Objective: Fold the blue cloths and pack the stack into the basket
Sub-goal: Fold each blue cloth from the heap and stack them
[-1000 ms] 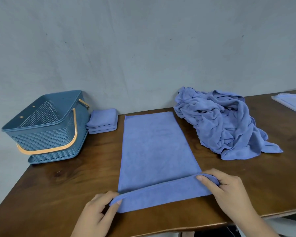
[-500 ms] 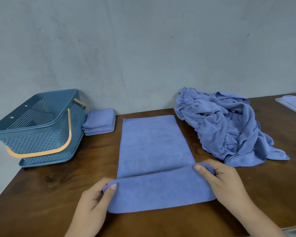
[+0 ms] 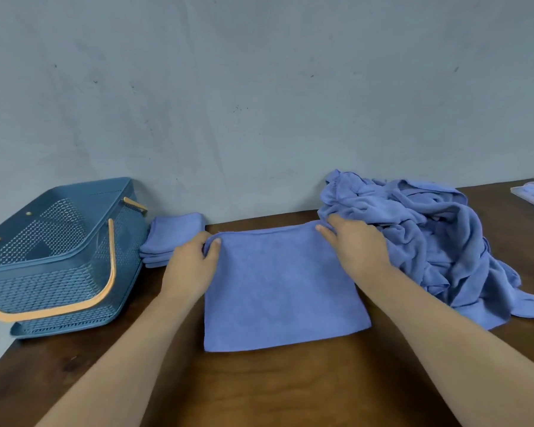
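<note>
near edge now folded onto far edge of cloth, both hands pinching

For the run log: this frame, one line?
phase: folding | cloth: doubled | left hand: pinches far-left corner | right hand: holds far-right corner | stack: beside basket

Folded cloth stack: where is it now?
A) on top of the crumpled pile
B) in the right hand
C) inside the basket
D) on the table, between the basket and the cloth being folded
D: the folded cloth stack lies on the table just right of the basket, outside it, with the half-folded cloth on its other side.
</note>
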Tool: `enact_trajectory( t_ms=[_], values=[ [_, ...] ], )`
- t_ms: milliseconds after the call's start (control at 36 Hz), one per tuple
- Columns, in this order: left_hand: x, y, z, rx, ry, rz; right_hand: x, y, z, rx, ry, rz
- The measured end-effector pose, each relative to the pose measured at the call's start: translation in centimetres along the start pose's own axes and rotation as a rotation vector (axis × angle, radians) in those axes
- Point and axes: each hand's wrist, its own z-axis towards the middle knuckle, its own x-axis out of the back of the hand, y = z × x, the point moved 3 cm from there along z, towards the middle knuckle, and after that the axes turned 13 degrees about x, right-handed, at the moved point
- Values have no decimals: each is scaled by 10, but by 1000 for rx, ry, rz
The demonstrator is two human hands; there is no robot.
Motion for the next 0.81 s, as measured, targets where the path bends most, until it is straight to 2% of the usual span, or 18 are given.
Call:
enact_trajectory(
  t_ms=[83, 139, 194, 250, 333, 389, 444, 556, 806],
  values=[
    [-20, 2, 24, -29, 91, 189, -22, -1, 29, -22, -121, -128],
    [-38, 5, 26, -60, 153, 362, -36, -5, 35, -30, -170, -167],
    [-54, 14, 13, -120, 168, 435, -49, -13, 33, 5, -196, -174],
    [-74, 18, -4, -226, 108, 468, -61, -27, 22, 113, -188, -56],
    [-98, 15, -26, -257, -150, 504, -78, -46, -7, 264, -306, 110],
    [-108, 8, -35, -259, -320, 474, -89, -48, -24, 278, -444, 131],
    [-110, 1, -43, -257, -399, 452, -92, -44, -34, 249, -508, 130],
    [-101, -9, -64, -252, -418, 485, -83, -46, -52, 238, -571, 129],
    [-74, -23, -140, -277, -375, 497, -45, -78, -121, 265, -598, 127]
  ],
)
